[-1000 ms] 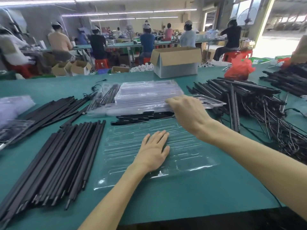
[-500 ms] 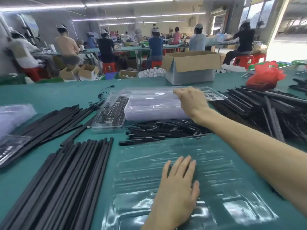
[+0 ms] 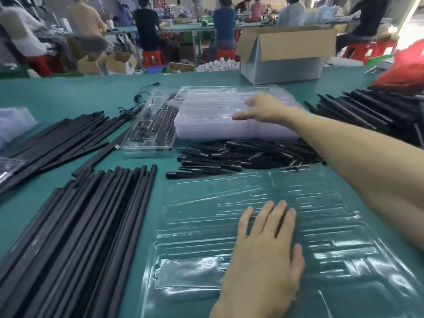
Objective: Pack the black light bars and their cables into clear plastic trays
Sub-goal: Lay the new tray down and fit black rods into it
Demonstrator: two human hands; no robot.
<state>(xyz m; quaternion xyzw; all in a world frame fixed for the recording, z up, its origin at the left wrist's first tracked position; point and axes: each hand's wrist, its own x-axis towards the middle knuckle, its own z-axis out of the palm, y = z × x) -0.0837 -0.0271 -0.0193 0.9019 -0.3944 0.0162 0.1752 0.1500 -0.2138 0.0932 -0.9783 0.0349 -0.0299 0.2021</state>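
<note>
Head cam: L hand [image 3: 263, 255] flat, fingers straight, on clear tray [image 3: 206, 214]. R hand [image 3: 261, 109] fingers loose, spread, holding nothing, over tray stack [image 3: 218, 106]. Black bars [image 3: 91, 226] left of L fingers.

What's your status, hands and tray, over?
Left hand flat on empty clear tray. Right hand open over tray stack, holding nothing. Light bars unpacked, left of tray. Black parts pile between tray and stack.

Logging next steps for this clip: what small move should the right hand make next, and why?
Probably close the right hand on the top of the clear tray stack: it reaches open over that stack, while the left hand lies flat on the empty tray in front.
</note>
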